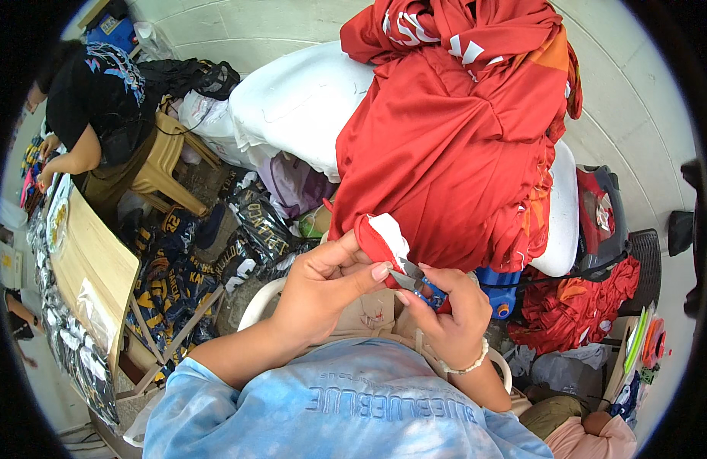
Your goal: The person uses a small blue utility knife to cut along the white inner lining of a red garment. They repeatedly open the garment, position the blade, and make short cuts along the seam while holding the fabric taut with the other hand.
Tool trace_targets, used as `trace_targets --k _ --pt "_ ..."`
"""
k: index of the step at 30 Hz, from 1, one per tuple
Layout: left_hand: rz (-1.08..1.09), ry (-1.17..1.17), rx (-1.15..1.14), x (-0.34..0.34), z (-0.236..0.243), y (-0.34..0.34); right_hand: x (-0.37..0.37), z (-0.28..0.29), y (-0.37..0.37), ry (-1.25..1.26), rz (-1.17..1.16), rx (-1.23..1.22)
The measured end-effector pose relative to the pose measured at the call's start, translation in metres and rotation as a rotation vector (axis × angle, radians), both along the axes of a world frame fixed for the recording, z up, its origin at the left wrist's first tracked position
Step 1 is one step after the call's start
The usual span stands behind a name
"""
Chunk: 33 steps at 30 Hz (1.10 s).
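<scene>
My left hand (323,283) pinches a folded edge of red fabric (372,239), with a white patch (388,233) turned up at its top. In my right hand (453,314) is a small pair of thread snips (428,291) with a blue handle. Their metal blades lie against the red edge, close to my left thumb. Both hands are close together above my lap. Just beyond them a large pile of red jerseys (445,145) with white lettering and orange parts drapes over a white padded surface (300,99).
To the left, a person in a black shirt (101,99) bends over a worktable (93,252), beside a tan plastic chair (170,164). Dark printed jerseys (177,275) cover the floor. At right are a red heap of cloth (575,302), a grey-and-red case (602,218) and a blue container (497,292).
</scene>
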State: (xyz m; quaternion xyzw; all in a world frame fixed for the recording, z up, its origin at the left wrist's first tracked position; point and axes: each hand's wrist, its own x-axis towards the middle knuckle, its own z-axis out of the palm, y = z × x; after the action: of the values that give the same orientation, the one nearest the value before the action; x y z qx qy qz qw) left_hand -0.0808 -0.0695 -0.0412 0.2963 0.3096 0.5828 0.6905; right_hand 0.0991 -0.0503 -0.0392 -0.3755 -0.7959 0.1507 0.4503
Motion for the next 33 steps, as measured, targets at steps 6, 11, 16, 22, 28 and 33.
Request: trace_targets --k 6,11,16,22,28,33 --pt "0.02 0.075 0.032 0.002 -0.001 0.0 0.001 0.003 -0.002 0.012 0.008 -0.046" --pt "0.011 0.059 0.016 0.004 0.001 -0.002 0.001 0.003 -0.001 0.033 0.026 -0.056" --pt "-0.004 0.07 0.006 0.004 0.003 -0.001 0.001 0.003 0.0 0.061 0.037 -0.057" --pt "-0.05 0.046 -0.016 0.001 0.004 -0.001 0.004 -0.003 0.001 0.035 0.03 -0.058" --pt "-0.013 0.018 -0.077 0.002 0.005 -0.001 0.008 -0.013 -0.002 0.435 0.083 -0.514" --pt "-0.019 0.038 -0.113 -0.002 0.007 0.0 0.015 -0.012 0.0 0.411 0.093 -0.451"
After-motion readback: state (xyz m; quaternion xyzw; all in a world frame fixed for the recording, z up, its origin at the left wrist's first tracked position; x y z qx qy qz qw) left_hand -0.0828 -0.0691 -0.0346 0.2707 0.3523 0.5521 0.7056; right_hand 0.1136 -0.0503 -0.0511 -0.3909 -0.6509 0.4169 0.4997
